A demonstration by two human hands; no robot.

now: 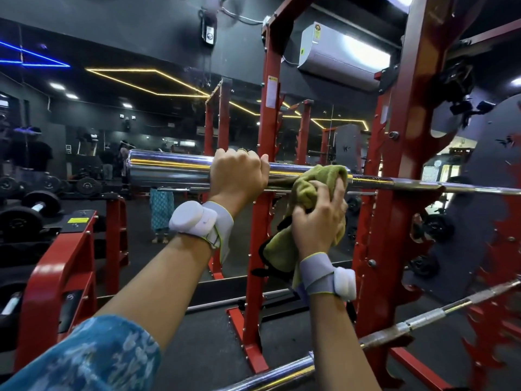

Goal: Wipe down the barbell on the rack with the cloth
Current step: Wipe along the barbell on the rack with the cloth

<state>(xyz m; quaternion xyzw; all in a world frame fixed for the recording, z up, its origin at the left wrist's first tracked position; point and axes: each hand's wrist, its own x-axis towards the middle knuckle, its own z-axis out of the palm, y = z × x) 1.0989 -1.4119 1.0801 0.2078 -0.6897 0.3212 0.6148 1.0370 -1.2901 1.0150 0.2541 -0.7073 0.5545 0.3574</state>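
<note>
A chrome barbell (169, 170) lies across the red rack (394, 193) at chest height, its thick sleeve pointing left. My left hand (239, 173) grips the sleeve from above, fingers curled over it. Just to the right, my right hand (318, 218) holds a bunched green cloth (307, 187) pressed against the bar near the collar. Part of the cloth hangs down below my right wrist. Both wrists wear white strapped bands.
A second barbell (423, 323) runs diagonally low at the right. Red rack uprights (267, 136) stand close ahead, with a mirror behind. Dumbbells (31, 210) sit on a rack at the left. A grey panel with weight plates (479, 221) is at the right.
</note>
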